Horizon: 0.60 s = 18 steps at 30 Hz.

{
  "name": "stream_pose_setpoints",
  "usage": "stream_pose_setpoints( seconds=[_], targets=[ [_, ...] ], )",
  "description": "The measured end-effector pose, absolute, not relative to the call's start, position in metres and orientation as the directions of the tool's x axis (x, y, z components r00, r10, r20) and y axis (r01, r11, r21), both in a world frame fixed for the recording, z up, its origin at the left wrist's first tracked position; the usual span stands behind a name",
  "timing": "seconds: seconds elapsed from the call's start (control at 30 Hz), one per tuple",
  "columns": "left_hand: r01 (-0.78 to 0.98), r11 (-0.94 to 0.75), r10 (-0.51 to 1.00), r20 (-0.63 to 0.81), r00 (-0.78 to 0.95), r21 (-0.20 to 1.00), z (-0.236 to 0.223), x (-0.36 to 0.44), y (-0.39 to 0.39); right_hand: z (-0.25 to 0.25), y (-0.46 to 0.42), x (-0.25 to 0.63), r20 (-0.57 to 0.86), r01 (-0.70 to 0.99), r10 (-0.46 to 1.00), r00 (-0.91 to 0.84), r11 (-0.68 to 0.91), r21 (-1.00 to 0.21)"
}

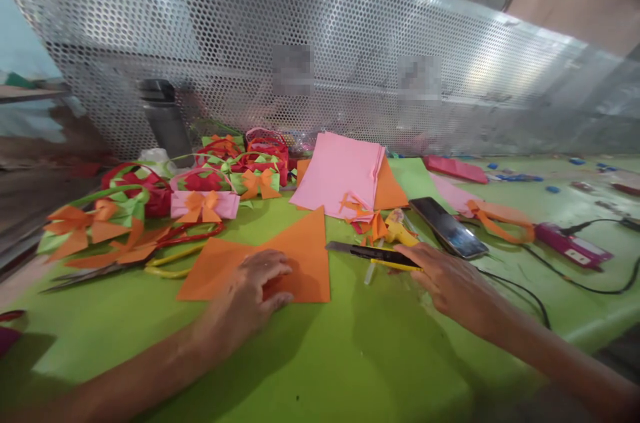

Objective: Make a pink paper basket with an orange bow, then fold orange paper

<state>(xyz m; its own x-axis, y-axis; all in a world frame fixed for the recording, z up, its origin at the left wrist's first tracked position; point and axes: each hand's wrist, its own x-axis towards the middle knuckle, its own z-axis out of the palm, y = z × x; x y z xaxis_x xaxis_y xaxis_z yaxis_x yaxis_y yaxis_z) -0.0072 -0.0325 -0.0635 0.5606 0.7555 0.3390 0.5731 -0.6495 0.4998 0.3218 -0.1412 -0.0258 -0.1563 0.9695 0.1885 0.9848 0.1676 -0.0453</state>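
Observation:
My left hand (260, 283) rests on a sheet of orange paper (310, 256), its fingers loosely apart and nothing held in them. The sheet lies on the green tabletop and has an angled upper edge with a pointed corner. To its right, my right hand (440, 276) grips a black-and-yellow utility knife (370, 254). The knife's blade points left, close to the paper's right side. Just behind the knife are a yellow glue gun (400, 230), partly hidden, and some orange paper scraps (376, 228).
Pink paper sheets (337, 173) are stacked at the back. Small paper baskets with bows (205, 204) crowd the left, near scissors (85, 275) and a dark bottle (167, 120). A phone (447, 226) and a purple power strip (573, 246) with cords lie right. Perforated metal (345, 23) stands behind.

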Motion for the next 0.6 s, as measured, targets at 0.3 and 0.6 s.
stream_pose_setpoints(
  seconds=[0.3,0.6],
  targets=[
    [0.602,-0.625,0.771,0.275,0.574,0.497,-0.056,-0.006,-0.034,-0.029,-0.133,0.334,0.211,0.969,0.956,-0.205,0.229,-0.094],
    [0.621,-0.723,0.691,0.313,0.652,0.304,-0.068,-0.009,-0.031,-0.025,-0.143,0.317,0.198,0.958,0.951,-0.237,0.263,-0.117]
  ],
)
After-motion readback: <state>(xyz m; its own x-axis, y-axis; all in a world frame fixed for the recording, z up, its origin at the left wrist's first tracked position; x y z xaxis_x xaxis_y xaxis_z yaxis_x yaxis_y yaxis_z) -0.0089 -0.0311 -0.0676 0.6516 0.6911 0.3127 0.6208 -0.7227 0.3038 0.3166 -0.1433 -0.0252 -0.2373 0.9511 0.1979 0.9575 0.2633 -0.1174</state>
